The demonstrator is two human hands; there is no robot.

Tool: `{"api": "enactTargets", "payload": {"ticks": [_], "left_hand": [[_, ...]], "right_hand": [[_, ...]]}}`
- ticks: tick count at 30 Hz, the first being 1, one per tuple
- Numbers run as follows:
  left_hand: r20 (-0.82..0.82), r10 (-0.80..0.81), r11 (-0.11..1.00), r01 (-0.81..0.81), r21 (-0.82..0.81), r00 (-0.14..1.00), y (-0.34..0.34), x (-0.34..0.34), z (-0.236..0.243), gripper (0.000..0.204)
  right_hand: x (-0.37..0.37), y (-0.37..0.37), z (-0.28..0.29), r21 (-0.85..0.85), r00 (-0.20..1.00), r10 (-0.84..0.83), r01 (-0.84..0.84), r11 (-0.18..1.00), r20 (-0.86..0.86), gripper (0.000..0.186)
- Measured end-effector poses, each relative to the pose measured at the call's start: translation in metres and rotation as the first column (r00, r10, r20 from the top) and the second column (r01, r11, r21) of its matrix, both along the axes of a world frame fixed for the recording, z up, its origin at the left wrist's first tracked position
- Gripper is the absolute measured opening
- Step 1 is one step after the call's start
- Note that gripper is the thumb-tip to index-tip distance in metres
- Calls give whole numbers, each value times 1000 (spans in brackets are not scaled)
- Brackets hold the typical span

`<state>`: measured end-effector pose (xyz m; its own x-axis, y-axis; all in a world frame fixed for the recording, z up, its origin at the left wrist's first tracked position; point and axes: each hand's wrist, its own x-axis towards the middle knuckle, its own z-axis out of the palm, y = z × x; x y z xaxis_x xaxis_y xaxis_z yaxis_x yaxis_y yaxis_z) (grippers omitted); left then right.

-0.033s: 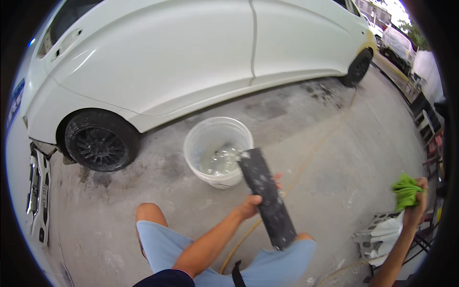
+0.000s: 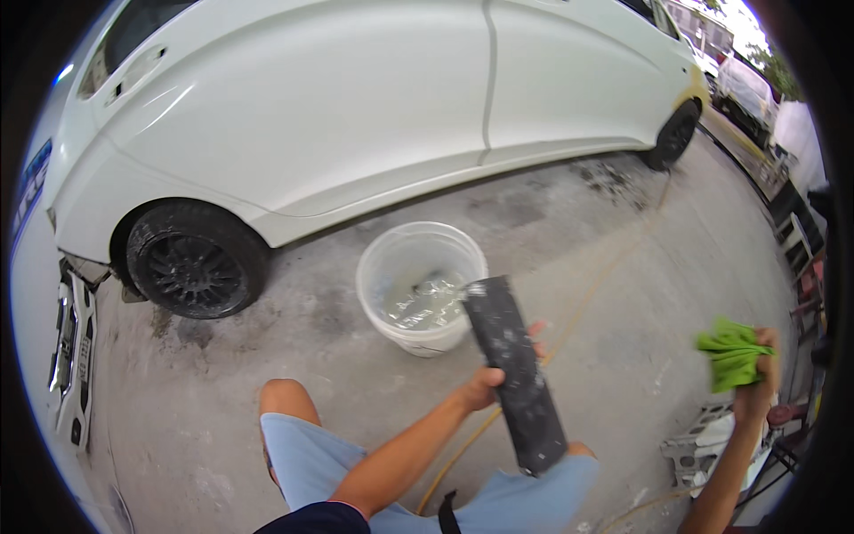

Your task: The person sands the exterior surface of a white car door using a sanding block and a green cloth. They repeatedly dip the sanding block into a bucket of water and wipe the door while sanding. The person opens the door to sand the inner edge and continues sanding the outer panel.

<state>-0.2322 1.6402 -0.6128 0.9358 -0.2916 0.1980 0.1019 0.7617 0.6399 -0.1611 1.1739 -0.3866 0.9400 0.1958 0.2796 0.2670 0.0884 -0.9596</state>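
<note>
You are seeing no packages or screens here. At the far left edge, a blue sign [image 2: 29, 182] with pale markings is showing on a white surface, though it is bending too close to the rim to make out its shape with any confidence.

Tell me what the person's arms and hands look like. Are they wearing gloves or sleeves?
No gloves: both the left hand and the right hand are bare, and both forearms are bare too. Only the left arm shows a sleeve, a short dark one with a thin pink edge near the shoulder. No watch, ring or bracelet shows. The person also wears light blue shorts.
</note>
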Motion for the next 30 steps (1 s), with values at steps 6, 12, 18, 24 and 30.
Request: {"api": "enactTargets", "payload": {"ticks": [6, 12, 18, 24, 30], "left_hand": [[-23, 281, 956, -279, 87, 959, 128, 16, 44, 80], [-88, 453, 807, -366, 463, 887, 285, 23, 66, 61], [-72, 597, 516, -313, 798, 799, 344, 0, 83, 73], [-333, 115, 930, 17, 368, 936, 401, -44, 74, 76], [-130, -320, 939, 296, -175, 938, 447, -106, 51, 69]], "right_hand": [[-32, 387, -69, -305, 934, 329, -356, 883, -139, 94], [-72, 612, -101, -633, 999, 23, 4, 774, 36, 98], [-132, 699, -92, -768, 906, -259, 421, 483, 335, 64], [-191, 710, -76, -797, 938, -152, 345, 496, 311, 46], [-236, 700, -77, 125, 829, 13, 69, 990, -560, 82]]}}
